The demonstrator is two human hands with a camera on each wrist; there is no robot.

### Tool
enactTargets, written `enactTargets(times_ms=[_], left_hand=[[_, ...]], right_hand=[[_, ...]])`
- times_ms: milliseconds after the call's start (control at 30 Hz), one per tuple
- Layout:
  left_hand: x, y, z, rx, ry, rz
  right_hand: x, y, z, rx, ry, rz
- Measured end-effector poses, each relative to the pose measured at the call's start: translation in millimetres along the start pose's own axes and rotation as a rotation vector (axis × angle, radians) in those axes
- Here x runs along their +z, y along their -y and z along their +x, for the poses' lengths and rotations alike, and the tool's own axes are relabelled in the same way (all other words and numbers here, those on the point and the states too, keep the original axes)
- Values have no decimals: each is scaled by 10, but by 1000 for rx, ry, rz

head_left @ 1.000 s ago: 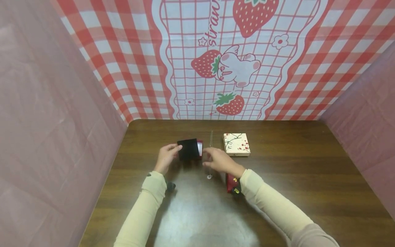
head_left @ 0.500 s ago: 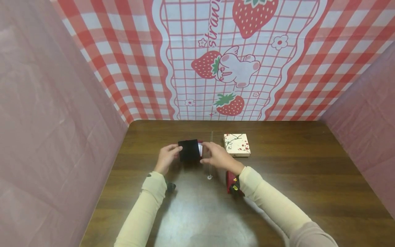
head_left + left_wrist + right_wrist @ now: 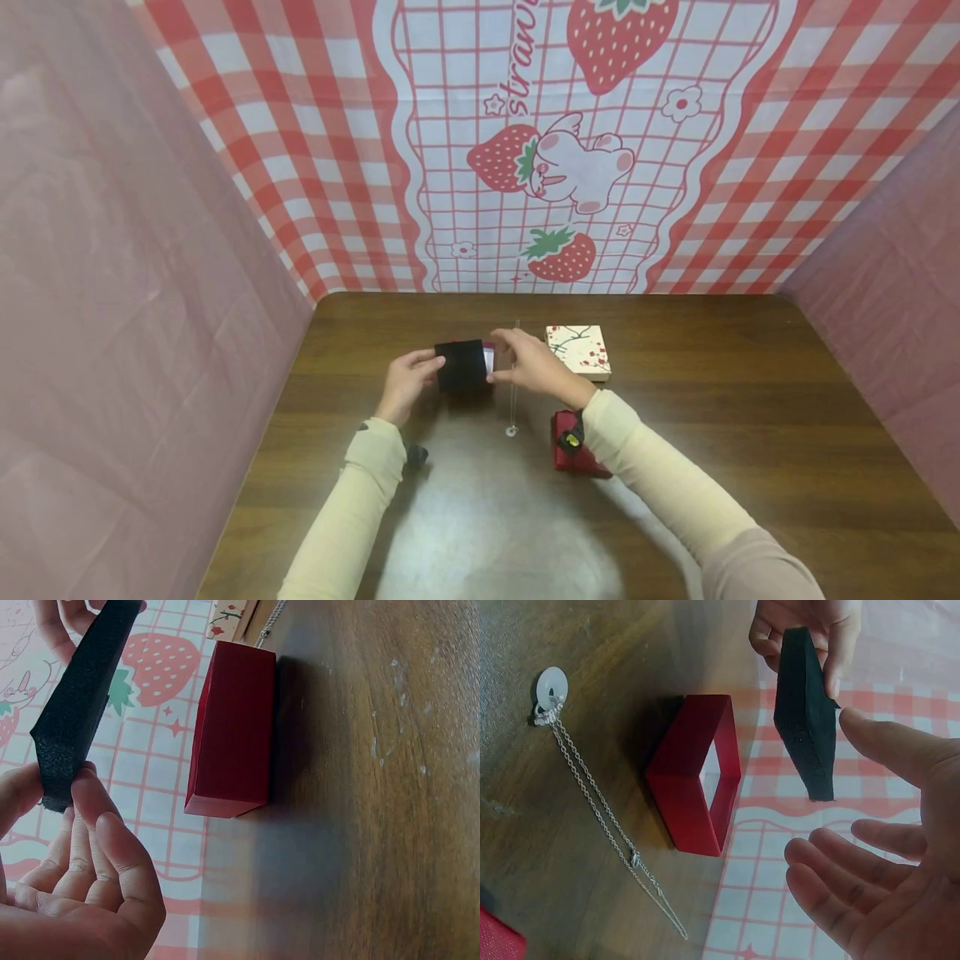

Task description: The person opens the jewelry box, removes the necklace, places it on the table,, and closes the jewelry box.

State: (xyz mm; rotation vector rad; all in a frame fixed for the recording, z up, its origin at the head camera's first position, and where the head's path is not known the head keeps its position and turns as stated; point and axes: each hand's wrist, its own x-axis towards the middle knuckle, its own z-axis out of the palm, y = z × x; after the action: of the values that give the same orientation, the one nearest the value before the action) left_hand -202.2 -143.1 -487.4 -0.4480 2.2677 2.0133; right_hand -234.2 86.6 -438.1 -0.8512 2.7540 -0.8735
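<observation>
My left hand [image 3: 405, 387] pinches a black foam-like square pad [image 3: 802, 712] by one edge, fingers below and thumb on top. The pad is held tilted above a small red open box [image 3: 694, 772] with a white inside. Close at the pad's other side is my right hand [image 3: 885, 832], fingers spread and thumb tip right at the pad's corner. On the table in front of the right hand lies a silver chain necklace [image 3: 592, 791] with a white ring pendant [image 3: 552, 686].
A cream box with red blossoms [image 3: 577, 350] sits at the back right. Under my right wrist is a red box-like piece [image 3: 566, 458], partly hidden by the wrist camera. The patterned cloth [image 3: 525, 167] rises behind the wooden table [image 3: 712, 417].
My right hand has moved up and left to the pad's right side, its fingers opening wider. The left hand and the pad have barely moved.
</observation>
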Motion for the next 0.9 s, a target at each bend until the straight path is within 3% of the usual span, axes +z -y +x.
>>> enactTargets(times_ms=[200, 900], left_hand=[[17, -24, -8, 11, 12, 9], [13, -42, 26, 21, 5, 53]], right_hand=[[24, 3, 21, -55, 8, -8], [87, 14, 92, -103, 71, -70]])
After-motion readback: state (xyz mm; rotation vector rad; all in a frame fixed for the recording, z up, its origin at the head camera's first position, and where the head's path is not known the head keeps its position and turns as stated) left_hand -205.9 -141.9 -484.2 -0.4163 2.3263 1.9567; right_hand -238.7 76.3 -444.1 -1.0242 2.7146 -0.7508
